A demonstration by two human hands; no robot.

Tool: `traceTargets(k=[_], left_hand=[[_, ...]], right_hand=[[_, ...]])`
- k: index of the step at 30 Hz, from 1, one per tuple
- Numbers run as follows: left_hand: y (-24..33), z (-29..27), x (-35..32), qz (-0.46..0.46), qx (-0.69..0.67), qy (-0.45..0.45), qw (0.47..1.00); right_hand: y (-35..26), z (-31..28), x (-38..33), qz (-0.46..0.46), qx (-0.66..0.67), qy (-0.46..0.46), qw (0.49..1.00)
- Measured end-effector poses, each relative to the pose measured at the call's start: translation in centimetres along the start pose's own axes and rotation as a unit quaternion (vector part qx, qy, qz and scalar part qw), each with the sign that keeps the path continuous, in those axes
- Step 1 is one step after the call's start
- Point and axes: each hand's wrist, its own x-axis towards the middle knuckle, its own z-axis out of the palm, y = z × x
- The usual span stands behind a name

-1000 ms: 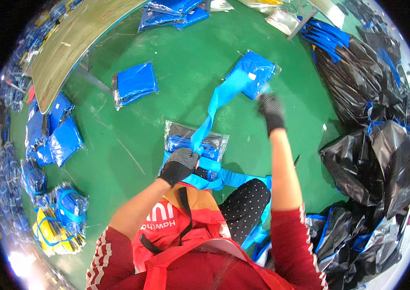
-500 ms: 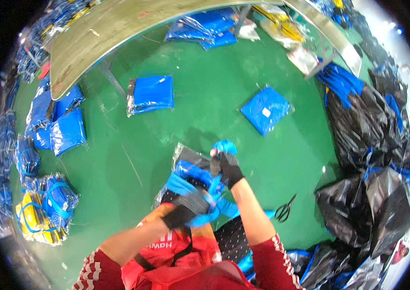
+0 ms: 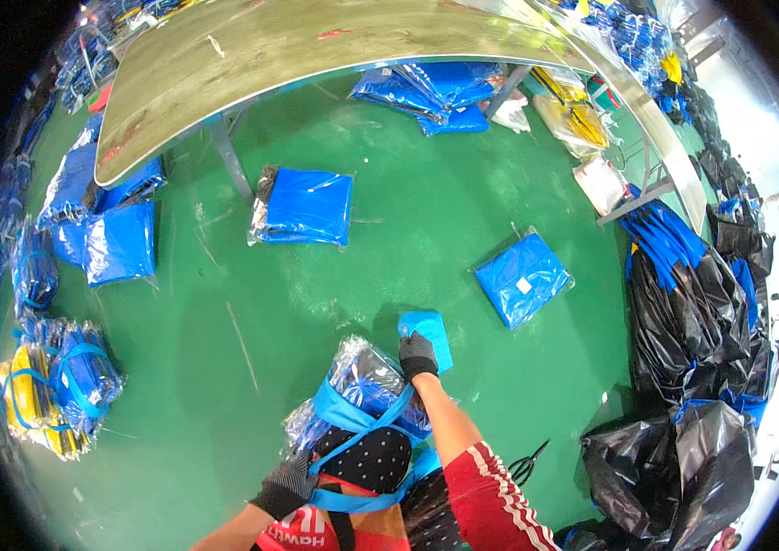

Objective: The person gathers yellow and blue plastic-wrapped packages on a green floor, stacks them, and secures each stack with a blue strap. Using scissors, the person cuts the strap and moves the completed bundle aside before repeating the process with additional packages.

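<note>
In front of my knees lies a bundle (image 3: 357, 372) of blue and black goods in clear plastic bags. A light blue fabric strap (image 3: 345, 411) runs around it and crosses over its near side. My right hand (image 3: 418, 356), in a dark dotted glove, is closed on the strap beyond the bundle; a wide light blue end piece (image 3: 435, 335) sticks out past the fist. At the bundle's near left, my gloved left hand (image 3: 288, 484) is closed on another stretch of the strap. My knee in black dotted cloth (image 3: 366, 457) presses against the bundle.
Scissors (image 3: 529, 464) lie right of my right arm. Flat bagged blue packs (image 3: 311, 207) (image 3: 524, 278) rest on the green floor. Tied bundles (image 3: 86, 376) and packs (image 3: 120, 243) stand left, black plastic sheeting (image 3: 683, 321) right. A long table (image 3: 316, 64) spans the far side.
My hands have moved apart: the left back toward my body on the left, the right forward a little. The strap is now stretched between them across the bundle.
</note>
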Motion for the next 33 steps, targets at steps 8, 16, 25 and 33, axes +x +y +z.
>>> traceTargets(k=[8, 16, 25, 33], left_hand=[[-8.2, 6.9, 0.4, -0.042, 0.041, -0.114, 0.992], [-8.4, 7.7, 3.0, -0.168, -0.007, 0.035, 0.985], [-10.9, 9.1, -1.4, -0.192, 0.009, -0.015, 0.981], [-13.7, 9.1, 1.6, -0.246, 0.037, 0.004, 0.969]], right_hand=[[3.9, 3.7, 2.2, -0.227, -0.331, -0.103, 0.91], [11.0, 4.8, 1.9, -0.071, -0.059, -0.103, 0.99], [15.7, 6.2, -5.6, 0.199, 0.047, -0.203, 0.958], [17.2, 10.3, -1.7, 0.145, 0.133, -0.184, 0.963]])
